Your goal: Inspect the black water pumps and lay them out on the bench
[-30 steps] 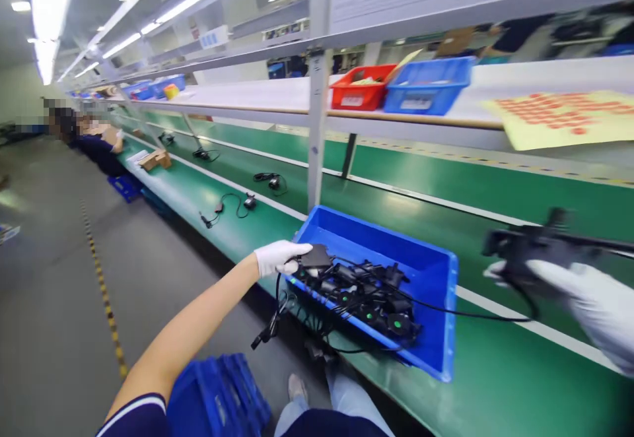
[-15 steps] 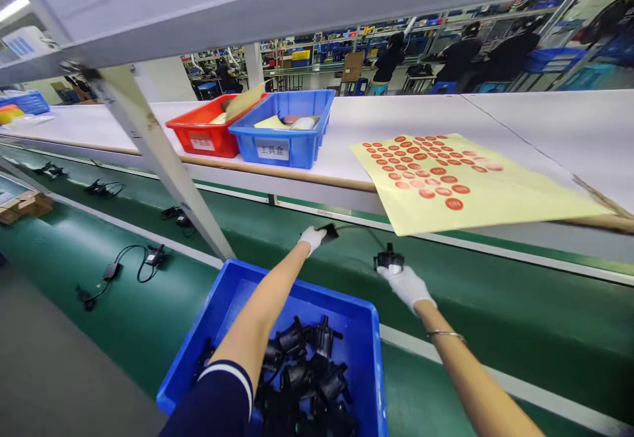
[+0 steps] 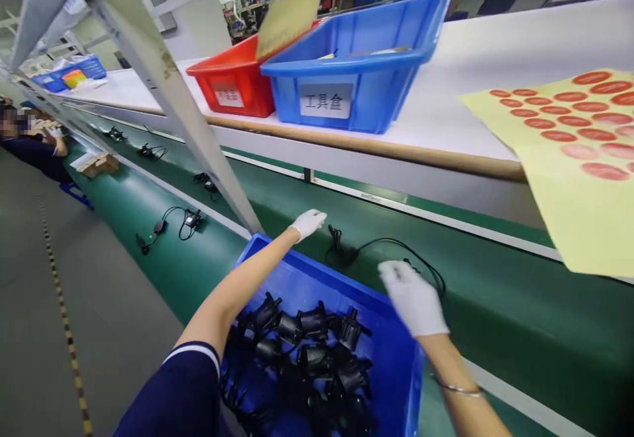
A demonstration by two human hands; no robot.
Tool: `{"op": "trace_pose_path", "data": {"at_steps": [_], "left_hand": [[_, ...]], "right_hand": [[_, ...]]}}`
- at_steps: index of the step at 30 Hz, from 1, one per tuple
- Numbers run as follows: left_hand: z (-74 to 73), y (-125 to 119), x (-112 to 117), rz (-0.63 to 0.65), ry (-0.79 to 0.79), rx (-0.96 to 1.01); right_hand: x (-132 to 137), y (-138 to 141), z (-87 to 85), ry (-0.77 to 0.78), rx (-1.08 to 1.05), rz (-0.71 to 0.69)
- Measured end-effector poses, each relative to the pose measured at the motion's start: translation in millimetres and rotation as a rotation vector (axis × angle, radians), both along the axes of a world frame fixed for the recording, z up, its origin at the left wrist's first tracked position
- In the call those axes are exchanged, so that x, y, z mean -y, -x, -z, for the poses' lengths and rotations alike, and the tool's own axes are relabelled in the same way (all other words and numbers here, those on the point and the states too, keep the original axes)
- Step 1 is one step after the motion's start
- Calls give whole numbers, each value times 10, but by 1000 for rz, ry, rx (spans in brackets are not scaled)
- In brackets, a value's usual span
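Observation:
My left hand (image 3: 310,224), in a white glove, hovers over the green conveyor belt (image 3: 282,193). Its fingers are loosely extended and hold nothing. Just right of it, a black power adapter (image 3: 348,254) with a bundled cord lies on the belt. From the adapter a black cable (image 3: 396,241) arcs right, to behind my right hand (image 3: 415,300). That gloved hand is slightly blurred by motion, fingers bent but apart, near the bin's right rim, with nothing seen in it. A dark part behind its knuckles is mostly hidden. Below, a blue bin (image 3: 416,384) holds several black pump-like units (image 3: 314,358).
A blue tray (image 3: 341,70) and a red tray (image 3: 238,80) stand on the white shelf (image 3: 475,47). A yellow sticker sheet (image 3: 584,212) overhangs its edge. A metal post (image 3: 173,94) rises left of the bin. More corded units (image 3: 191,219) lie along the belt; a co-worker (image 3: 34,146) sits far left.
The black unit and adapter have left my hands; the adapter now lies on the belt. My right hand has drawn back toward the bin. The view has turned left and come closer.

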State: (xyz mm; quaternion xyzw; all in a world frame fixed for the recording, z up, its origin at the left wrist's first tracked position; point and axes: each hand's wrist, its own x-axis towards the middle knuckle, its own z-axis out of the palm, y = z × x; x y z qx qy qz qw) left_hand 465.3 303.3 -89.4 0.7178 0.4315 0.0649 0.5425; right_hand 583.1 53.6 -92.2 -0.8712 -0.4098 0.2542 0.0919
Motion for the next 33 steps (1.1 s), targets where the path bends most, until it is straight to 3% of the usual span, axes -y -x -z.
{"op": "trace_pose_path", "data": {"at_steps": [3,6,10,14,17,21,24,29,33], "left_hand": [[-208,818,130,-128,77,78],[-340,1721,474,-221,138,144],[-375,2805,1010,-341,213,188],[-282,3508,1422,-453,277,212],[-180,3692,1595,-490,319,238],[-75,3623,1678,-509,307,241],[-28,3603,1773,-555,211,221],[138,3946,2228,-693,49,131],[347,4149,2568,-749,57,63]], "right_hand": [[-330,1045,77,8,-138,-285],[-670,1884,276,135,-172,-380],[-910,2381,479,315,-139,-404],[-929,2584,573,431,-112,-394],[-949,2707,613,480,-90,-374],[-1004,2854,626,492,-76,-344],[-939,2863,593,440,-64,-304],[-580,2405,463,264,22,-235],[-437,2188,423,295,67,-231]]}}
